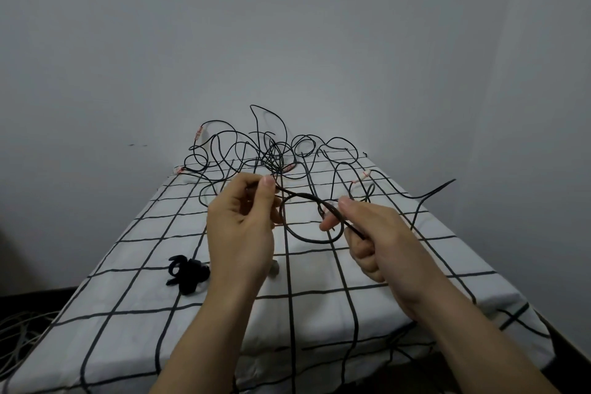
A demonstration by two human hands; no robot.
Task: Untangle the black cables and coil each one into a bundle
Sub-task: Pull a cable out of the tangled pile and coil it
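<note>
A tangle of thin black cables with white and red plugs lies at the far end of the table. One black cable runs out of it and forms a loop in the air between my hands. My left hand pinches this cable between thumb and fingers at the loop's left side. My right hand holds the same cable on the right, fingers curled round it. Another strand trails off the table's right edge.
The table wears a white cloth with a black grid. A small black bundle of ties lies left of my left wrist. Pale cables lie on the floor at lower left. A plain grey wall stands right behind the table.
</note>
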